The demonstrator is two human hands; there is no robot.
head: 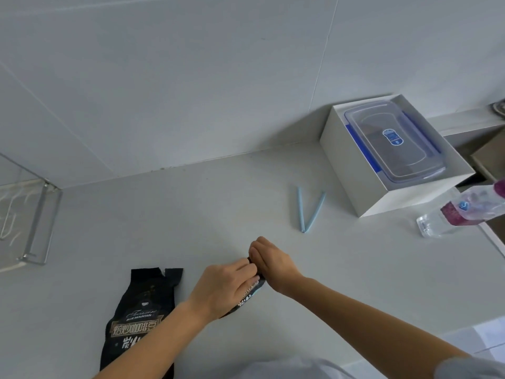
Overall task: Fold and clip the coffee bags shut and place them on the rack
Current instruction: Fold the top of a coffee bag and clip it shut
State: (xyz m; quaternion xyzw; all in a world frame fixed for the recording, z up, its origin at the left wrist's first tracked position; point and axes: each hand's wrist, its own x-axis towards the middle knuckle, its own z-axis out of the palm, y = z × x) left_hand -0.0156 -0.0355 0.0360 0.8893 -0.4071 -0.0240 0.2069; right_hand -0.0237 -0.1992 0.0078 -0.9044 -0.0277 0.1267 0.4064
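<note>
A black coffee bag (pixel 247 296) lies on the grey counter, mostly hidden under my hands. My left hand (pixel 221 288) presses on its upper part, and my right hand (pixel 269 259) pinches its top edge; both hold the bag. A second black coffee bag (pixel 136 315) with gold and white print lies flat to the left, its top torn open. A light blue sealing clip (pixel 310 212), opened into a V, lies on the counter beyond my right hand. A metal wire rack (pixel 38 222) is fixed to the wall at the far left.
A white open box (pixel 355 170) at the back right holds a clear lidded container with blue latches (pixel 393 140). A plastic water bottle (pixel 461 212) with a purple label lies at the right counter edge. Grey tiled wall behind.
</note>
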